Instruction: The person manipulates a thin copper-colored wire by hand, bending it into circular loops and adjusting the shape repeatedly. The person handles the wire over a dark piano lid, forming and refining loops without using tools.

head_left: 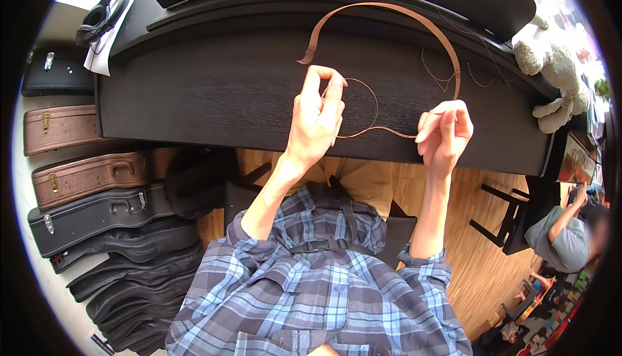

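From my distant seat I saw, well left of both hands, a row of black and brown cases [91,178], with headphones [102,22] farther off beyond the left hand. The left hand [313,117] was over the black top [214,90], thumb and forefinger pinching a thin strand [377,104]. That strand made a loose loop between the hands and ran on to the right one. Beyond them arched a brown band [414,18], its free end ahead of the left fingers and apart from them, its other side coming down to the right hand [447,129]. Those fingers seemed pinched on it; I could not tell whether band and strand were one piece. I judged the work partway along: both hands had their hold, but the loop was slack and the band's far end unattached. Right of the right hand sat a plush toy [557,71], and farther right a person [557,239].
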`<move>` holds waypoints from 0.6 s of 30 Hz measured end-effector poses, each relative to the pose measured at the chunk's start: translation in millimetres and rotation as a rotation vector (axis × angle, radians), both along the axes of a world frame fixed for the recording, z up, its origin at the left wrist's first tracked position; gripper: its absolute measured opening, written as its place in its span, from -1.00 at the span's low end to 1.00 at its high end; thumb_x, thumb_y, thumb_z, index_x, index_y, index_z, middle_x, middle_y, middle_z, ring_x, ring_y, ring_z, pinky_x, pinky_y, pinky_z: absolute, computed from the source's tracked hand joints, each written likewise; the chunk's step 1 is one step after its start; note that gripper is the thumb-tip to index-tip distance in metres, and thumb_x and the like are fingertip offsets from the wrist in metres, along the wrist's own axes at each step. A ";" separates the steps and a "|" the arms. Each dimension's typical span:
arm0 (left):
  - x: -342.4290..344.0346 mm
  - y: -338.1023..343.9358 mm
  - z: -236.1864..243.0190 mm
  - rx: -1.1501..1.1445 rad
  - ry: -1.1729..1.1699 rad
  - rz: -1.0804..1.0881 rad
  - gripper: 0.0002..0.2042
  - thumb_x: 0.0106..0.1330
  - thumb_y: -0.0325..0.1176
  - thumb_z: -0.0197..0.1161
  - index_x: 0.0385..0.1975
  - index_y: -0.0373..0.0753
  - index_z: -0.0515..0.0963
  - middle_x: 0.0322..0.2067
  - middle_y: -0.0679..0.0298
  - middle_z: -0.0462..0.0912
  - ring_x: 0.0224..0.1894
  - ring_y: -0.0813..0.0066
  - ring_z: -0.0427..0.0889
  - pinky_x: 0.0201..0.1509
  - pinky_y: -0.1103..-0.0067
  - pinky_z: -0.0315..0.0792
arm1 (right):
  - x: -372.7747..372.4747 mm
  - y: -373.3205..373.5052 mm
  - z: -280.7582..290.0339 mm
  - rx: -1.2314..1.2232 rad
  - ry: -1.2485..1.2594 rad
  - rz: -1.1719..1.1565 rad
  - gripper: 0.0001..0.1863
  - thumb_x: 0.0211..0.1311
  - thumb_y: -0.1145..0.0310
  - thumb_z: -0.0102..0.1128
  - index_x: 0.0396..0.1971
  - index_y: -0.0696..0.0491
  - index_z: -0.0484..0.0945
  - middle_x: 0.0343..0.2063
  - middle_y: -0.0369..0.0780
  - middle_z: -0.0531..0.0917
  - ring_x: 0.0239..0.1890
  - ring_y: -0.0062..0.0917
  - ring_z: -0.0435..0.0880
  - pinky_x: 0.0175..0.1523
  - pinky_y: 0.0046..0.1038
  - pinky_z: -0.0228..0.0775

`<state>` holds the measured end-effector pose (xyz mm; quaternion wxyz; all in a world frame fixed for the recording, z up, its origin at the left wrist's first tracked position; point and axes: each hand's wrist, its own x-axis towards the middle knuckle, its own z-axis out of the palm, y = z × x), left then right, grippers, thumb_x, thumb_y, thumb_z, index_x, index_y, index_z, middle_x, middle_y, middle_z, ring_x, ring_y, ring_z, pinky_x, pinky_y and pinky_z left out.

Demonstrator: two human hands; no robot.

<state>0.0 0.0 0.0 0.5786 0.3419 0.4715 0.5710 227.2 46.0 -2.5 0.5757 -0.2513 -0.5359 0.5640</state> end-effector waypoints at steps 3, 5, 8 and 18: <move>-2.9 -0.3 0.8 0.025 0.189 -0.012 -0.84 0.65 -0.27 -0.02 -0.09 -0.22 0.34 -0.79 0.56 0.18 -0.84 0.85 0.10 -0.79 0.75 0.05 | -23.0 -7.4 13.3 -0.067 -0.069 0.065 -0.85 0.53 0.45 0.12 -0.24 0.22 0.57 -0.55 -0.14 0.69 -0.67 -0.61 0.63 -0.59 -0.63 0.41; -0.5 2.3 -0.1 0.051 0.193 -0.040 -0.84 0.65 -0.27 -0.02 -0.10 -0.23 0.34 -0.79 0.56 0.17 -0.83 0.85 0.09 -0.78 0.75 0.02 | -30.8 -5.5 21.0 -0.127 -0.167 0.112 -0.92 0.47 0.54 0.18 -0.26 0.24 0.59 -0.47 -0.14 0.71 -0.57 -0.58 0.70 -0.46 -0.59 0.56; -1.2 2.1 2.0 0.039 0.130 -0.060 -0.84 0.65 -0.27 -0.02 -0.10 -0.23 0.35 -0.79 0.56 0.16 -0.84 0.86 0.08 -0.78 0.75 0.00 | -45.0 -5.8 23.1 -0.174 -0.246 0.166 -0.92 0.44 0.54 0.22 -0.24 0.25 0.62 -0.43 -0.18 0.71 -0.44 -0.55 0.77 -0.27 -0.56 0.67; -3.9 5.4 5.7 0.010 -0.172 -0.017 -0.78 0.66 -0.22 -0.04 -0.13 -0.26 0.34 -0.82 0.50 0.20 -0.89 0.79 0.12 -0.85 0.71 0.04 | -3.9 -29.0 22.6 0.571 -0.928 -0.320 -0.79 0.29 0.67 0.18 -0.17 0.09 0.66 -0.18 -0.20 0.67 -0.05 -0.33 0.57 0.04 -0.36 0.46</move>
